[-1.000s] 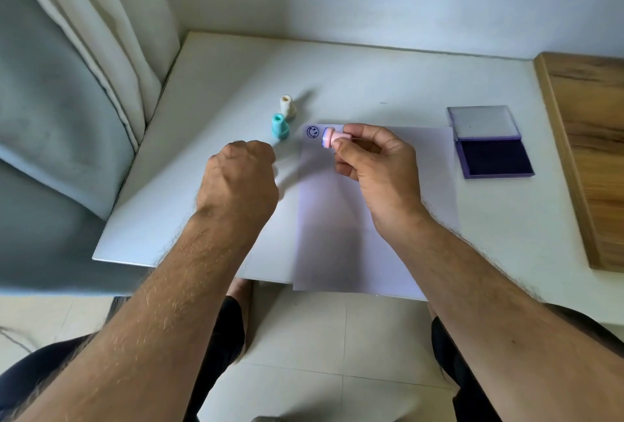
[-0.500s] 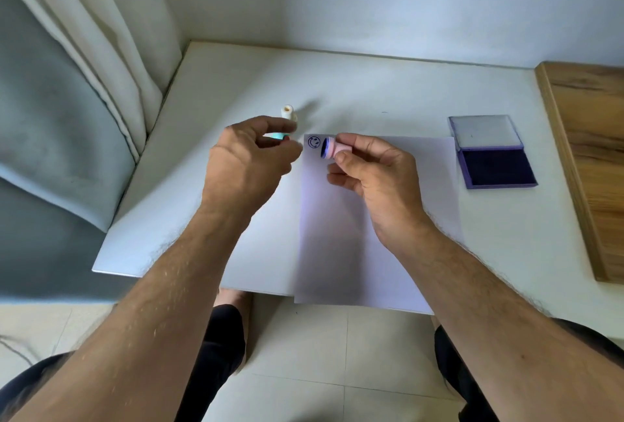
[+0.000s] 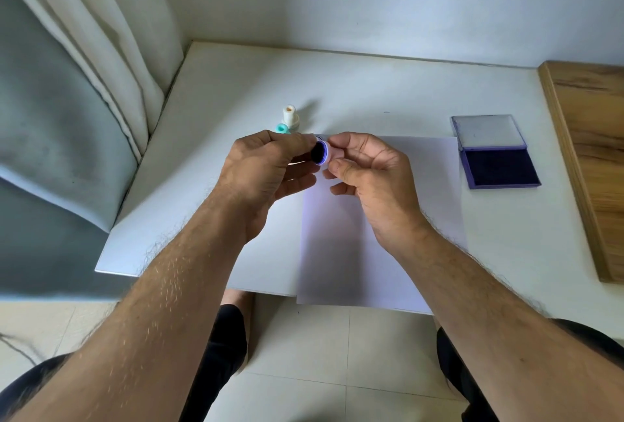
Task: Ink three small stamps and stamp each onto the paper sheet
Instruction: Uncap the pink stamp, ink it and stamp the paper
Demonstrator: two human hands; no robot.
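Observation:
My right hand [image 3: 368, 182] pinches a small pink stamp [image 3: 329, 155] above the top left corner of the white paper sheet [image 3: 398, 219]. The stamp lies sideways, its dark inked face pointing left toward my left hand [image 3: 270, 168]. My left fingertips touch the stamp's inked end; whether they grip it I cannot tell. A teal stamp [image 3: 281, 128] and a cream stamp [image 3: 289, 116] stand upright on the table just beyond my left hand. The hands hide the smiley print on the sheet's corner. The open purple ink pad [image 3: 499, 166] lies to the right of the sheet.
The white table [image 3: 219, 138] fills a corner, with a curtain [image 3: 101, 50] along its left edge and a wall behind. A wooden surface [image 3: 591, 151] adjoins it on the right. The paper overhangs the table's front edge above my knees.
My left hand rose from beside the paper and moved right until its fingertips met the stamp. My right hand turned the stamp so its inked face shows.

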